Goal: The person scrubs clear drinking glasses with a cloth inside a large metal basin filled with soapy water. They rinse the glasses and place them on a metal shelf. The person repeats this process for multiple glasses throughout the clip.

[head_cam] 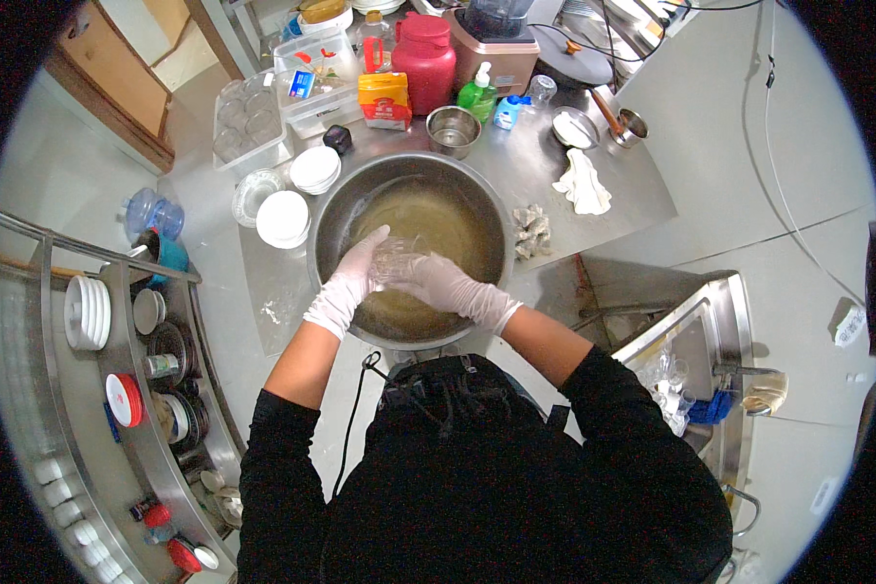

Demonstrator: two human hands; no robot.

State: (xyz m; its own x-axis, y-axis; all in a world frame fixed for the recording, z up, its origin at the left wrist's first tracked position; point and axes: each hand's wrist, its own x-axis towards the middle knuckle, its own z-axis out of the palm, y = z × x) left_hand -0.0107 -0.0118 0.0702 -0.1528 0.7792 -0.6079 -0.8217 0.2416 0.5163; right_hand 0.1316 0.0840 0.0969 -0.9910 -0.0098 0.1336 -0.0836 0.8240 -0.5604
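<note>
A large round metal basin [320,212] holding cloudy, yellowish water stands on the steel table in front of me. Over the water, both of my gloved hands are around a clear glass [393,261]. My left hand [358,266], in a white glove, grips its left side with the thumb pointing away from me. From the right, my right hand [438,281], gloved too, covers much of the glass; whether its fingers reach inside cannot be made out. Left of the basin lie stacked white dishes [282,217] and a clear glass dish [256,197].
Behind the basin stand a steel bowl [453,130], a red jug [423,62], a green pump bottle [478,95] and a tub of glasses [252,124]. A grey cloth [531,232] and a white cloth [584,182] lie right. A sink [730,306] is at lower right, shelving [128,292] at left.
</note>
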